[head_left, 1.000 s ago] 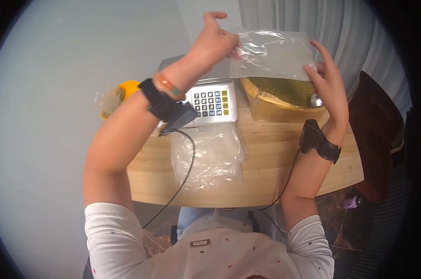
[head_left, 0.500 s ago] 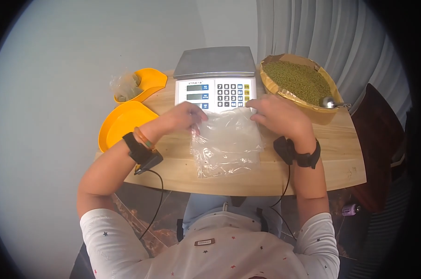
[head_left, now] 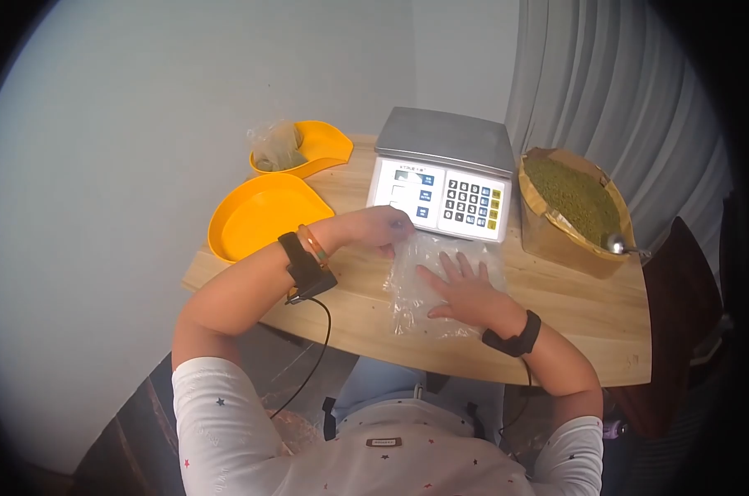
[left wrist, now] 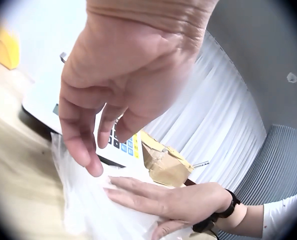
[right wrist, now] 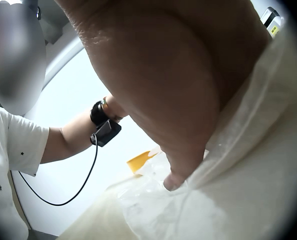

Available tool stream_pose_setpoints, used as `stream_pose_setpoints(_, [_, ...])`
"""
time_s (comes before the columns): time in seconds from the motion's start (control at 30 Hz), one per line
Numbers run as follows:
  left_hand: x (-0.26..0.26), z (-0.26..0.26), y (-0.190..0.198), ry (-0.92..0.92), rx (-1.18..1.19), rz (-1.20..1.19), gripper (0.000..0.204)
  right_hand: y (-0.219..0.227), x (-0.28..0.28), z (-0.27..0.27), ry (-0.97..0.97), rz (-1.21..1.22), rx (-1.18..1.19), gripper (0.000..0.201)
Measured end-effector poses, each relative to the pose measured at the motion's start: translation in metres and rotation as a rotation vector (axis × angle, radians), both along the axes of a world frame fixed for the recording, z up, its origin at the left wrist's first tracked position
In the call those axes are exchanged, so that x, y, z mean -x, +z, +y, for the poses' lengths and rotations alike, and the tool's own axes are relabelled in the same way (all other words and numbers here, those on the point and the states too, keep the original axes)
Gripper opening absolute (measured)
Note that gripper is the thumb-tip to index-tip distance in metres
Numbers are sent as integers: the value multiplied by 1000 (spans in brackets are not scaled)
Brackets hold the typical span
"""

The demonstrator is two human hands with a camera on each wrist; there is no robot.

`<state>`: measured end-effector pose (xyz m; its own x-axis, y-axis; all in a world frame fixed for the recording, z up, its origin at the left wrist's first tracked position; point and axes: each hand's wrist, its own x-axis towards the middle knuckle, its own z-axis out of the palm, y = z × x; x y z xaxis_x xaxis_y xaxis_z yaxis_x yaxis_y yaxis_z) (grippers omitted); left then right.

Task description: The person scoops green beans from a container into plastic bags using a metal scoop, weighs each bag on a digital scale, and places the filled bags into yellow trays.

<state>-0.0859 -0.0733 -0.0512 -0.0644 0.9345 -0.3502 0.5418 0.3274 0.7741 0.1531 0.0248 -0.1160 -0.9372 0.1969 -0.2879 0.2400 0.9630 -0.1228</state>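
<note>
A stack of clear plastic bags [head_left: 406, 304] lies on the wooden table in front of a white digital scale [head_left: 435, 217]. My right hand [head_left: 472, 299] rests flat on the bags with its fingers spread; in the right wrist view its thumb presses on the film. At the upper left corner of the stack, by the scale's front edge, is my left hand [head_left: 380, 227]. Its fingers hang loosely bent in the left wrist view, the fingertips [left wrist: 94, 167] right over the bag's edge, with no film seen between them.
Right of the scale stands a paper-lined tub of green beans [head_left: 569, 194] with a metal scoop [head_left: 618, 244] at its rim. Two yellow scoop-shaped trays sit at left: the near tray [head_left: 263, 217] and the far tray [head_left: 329, 142], which holds a filled plastic bag [head_left: 277, 147]. Cables hang from the wrist cameras.
Both hands came down from above the scale and tub with a bag, laying it on the stack. The right hand then slid toward me and flattened on the bags. The head view turned left.
</note>
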Motion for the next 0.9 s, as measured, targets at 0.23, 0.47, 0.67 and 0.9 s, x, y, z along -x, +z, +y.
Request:
stream_pose_setpoints(0.23, [124,12,33,382,-327,452,27,9,5,-1,-2,-54,55,90])
stream_pose_setpoints(0.47, [279,12,27,725,-633,1100,28,4,-1,-1,21,10,35,89])
stream_pose_setpoints(0.67, [294,14,16,798,-293,1128,32,4,-2,-2,24,41,29,88])
stream_pose_setpoints(0.9, [287,21,-1,831,-191,989,37,-5,-5,-2,37,141,-11,92])
